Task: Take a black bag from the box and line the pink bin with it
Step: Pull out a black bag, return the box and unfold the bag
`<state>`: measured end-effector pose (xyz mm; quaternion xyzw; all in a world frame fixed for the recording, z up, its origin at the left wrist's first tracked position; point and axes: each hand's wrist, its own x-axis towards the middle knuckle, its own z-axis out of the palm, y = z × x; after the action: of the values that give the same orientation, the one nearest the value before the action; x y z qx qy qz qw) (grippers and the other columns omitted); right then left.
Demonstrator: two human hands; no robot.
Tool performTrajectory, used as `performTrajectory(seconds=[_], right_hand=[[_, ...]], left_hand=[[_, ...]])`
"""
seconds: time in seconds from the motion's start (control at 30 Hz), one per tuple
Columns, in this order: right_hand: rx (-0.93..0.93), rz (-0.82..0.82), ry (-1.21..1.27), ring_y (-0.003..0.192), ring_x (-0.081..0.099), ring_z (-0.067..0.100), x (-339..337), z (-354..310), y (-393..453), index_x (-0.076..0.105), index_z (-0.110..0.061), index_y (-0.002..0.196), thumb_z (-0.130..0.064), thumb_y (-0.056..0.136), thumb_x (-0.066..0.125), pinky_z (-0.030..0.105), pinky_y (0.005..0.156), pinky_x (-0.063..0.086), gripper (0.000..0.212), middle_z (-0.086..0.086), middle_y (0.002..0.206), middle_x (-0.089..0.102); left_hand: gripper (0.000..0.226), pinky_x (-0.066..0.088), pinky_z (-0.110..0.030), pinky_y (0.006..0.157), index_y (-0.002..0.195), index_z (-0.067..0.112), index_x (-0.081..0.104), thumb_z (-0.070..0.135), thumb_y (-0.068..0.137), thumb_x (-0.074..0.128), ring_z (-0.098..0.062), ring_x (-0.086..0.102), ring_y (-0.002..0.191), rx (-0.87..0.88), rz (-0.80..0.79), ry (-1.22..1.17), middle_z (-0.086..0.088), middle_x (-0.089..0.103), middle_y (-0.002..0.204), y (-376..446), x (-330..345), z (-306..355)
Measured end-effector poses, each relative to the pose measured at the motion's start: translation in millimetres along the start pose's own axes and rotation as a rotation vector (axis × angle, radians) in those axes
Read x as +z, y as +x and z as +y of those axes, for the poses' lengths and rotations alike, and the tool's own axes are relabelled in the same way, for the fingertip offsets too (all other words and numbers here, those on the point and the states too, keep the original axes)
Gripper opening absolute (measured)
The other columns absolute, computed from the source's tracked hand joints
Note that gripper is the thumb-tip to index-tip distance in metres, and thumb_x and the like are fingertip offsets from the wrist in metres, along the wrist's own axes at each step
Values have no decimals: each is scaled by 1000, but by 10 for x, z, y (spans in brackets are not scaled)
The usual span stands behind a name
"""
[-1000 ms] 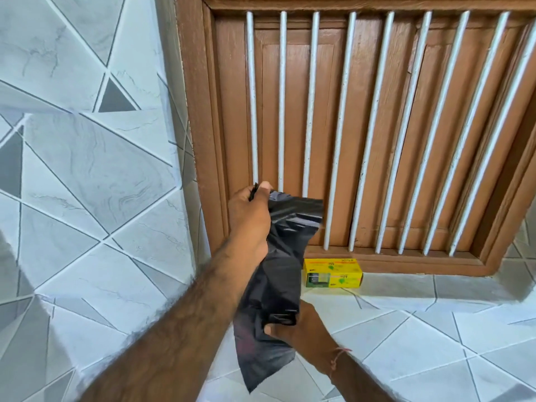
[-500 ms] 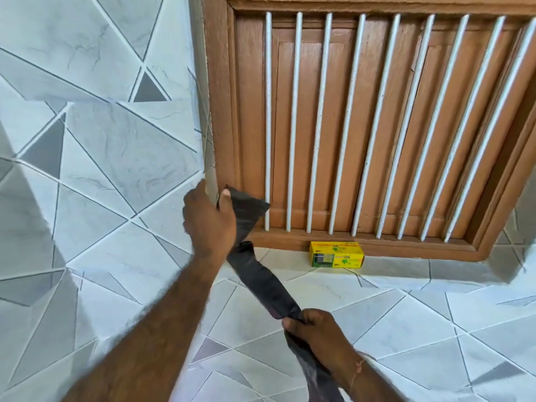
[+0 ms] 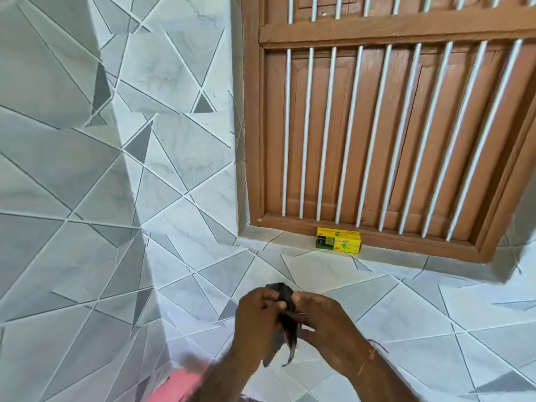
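Nearest to me, at the bottom edge of the view and left of centre, a blurred slice of the pink bin [image 3: 177,385] shows beside my left forearm; its opening is out of sight. Just beyond it, my left hand [image 3: 256,316] and right hand [image 3: 322,323] meet low in the middle of the view. Both sets of fingers are closed on the black bag [image 3: 285,314], which is bunched into a narrow twist between them. The left fingers [image 3: 268,297] pinch its top from the left, and the right fingers [image 3: 301,300] press it from the other side. A small hump of the bag pokes out above my knuckles, and thin dark tails hang down below my palms. A red thread [image 3: 377,345] circles my right wrist. Beneath and around my hands spreads pale tiling [image 3: 406,309] cut into grey and white triangles, and it rises on the left as a wall [image 3: 72,169]. Farther off, right of centre, the yellow box [image 3: 338,244] lies on the tiled ledge, touching the foot of the brown wooden frame [image 3: 252,126]. White bars [image 3: 342,134] run up across the frame's wooden panels.
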<state>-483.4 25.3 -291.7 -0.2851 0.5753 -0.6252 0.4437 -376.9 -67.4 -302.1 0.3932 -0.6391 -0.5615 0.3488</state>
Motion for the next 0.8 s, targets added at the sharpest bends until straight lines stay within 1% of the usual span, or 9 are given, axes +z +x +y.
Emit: performTrajectory(seconds=[0.1, 0.2, 0.3, 0.4, 0.5, 0.57, 0.63, 0.73, 0.8], right_hand=[[-22, 39, -178, 73, 72, 21, 152, 19, -320, 78, -11, 88, -17, 77, 78, 29, 67, 57, 13, 8, 83, 77], [-54, 142, -263, 51, 65, 12, 335, 42, -545, 75, -11, 69, 2, 79, 69, 20, 50, 52, 17, -3, 54, 69], [-80, 215, -335, 49, 59, 6, 459, 135, -663, 71, -13, 72, -2, 85, 61, 20, 53, 52, 20, -7, 54, 65], [-84, 229, -352, 70, 67, 21, 567, 193, -771, 71, -13, 78, -9, 87, 62, 36, 72, 61, 13, 6, 75, 70], [-44, 163, -138, 73, 62, 27, 702, 250, -918, 63, -13, 65, -9, 88, 63, 38, 69, 56, 24, 15, 76, 66], [28, 142, 193, 72, 60, 26, 810, 288, -1041, 63, -8, 74, -8, 91, 60, 31, 61, 51, 17, 16, 77, 66], [71, 236, 457, 74, 62, 28, 867, 347, -1118, 65, -2, 87, -7, 93, 56, 29, 54, 53, 11, 17, 79, 69], [51, 418, 593, 75, 62, 28, 925, 404, -1222, 64, 1, 89, -3, 94, 53, 26, 47, 55, 13, 14, 67, 73], [23, 467, 550, 72, 61, 26, 1029, 424, -1311, 64, 2, 89, 1, 93, 53, 23, 45, 53, 12, 14, 68, 71]], left_hand=[[24, 59, -51, 76, 79, 13, 72, -5, 72, 59, -26, 72, 74, 4, 33, 4, -11, 74, 79, -223, -151, 26], [29, 60, -52, 73, 81, 11, 69, -14, 76, 55, -24, 68, 67, 45, 49, 20, -11, 70, 71, -419, -246, 89], [24, 59, -43, 68, 82, 9, 66, -14, 78, 60, -19, 64, 60, 61, 21, 7, -8, 63, 63, -568, -393, 125], [18, 61, -39, 68, 87, 6, 65, -9, 79, 63, -25, 68, 69, 69, 34, 16, -12, 67, 73, -688, -597, 113], [19, 60, -40, 68, 81, 12, 64, -7, 80, 62, -28, 67, 73, 97, 64, 67, -11, 68, 77, -855, -860, 79], [25, 59, -45, 67, 77, 16, 62, -8, 82, 57, -30, 66, 69, 102, 76, 60, -13, 67, 76, -940, -1104, 17], [25, 55, -35, 56, 83, 12, 59, -11, 86, 50, -26, 62, 58, 72, 85, 8, -19, 66, 77, -1033, -1367, -30], [29, 47, -26, 52, 96, 9, 57, -13, 86, 40, -24, 60, 54, -88, 130, -45, -22, 67, 76, -1143, -1728, -178], [33, 48, -28, 56, 102, 14, 57, -9, 86, 40, -27, 64, 63, -157, 95, 81, -17, 69, 83, -1223, -1917, -320]])
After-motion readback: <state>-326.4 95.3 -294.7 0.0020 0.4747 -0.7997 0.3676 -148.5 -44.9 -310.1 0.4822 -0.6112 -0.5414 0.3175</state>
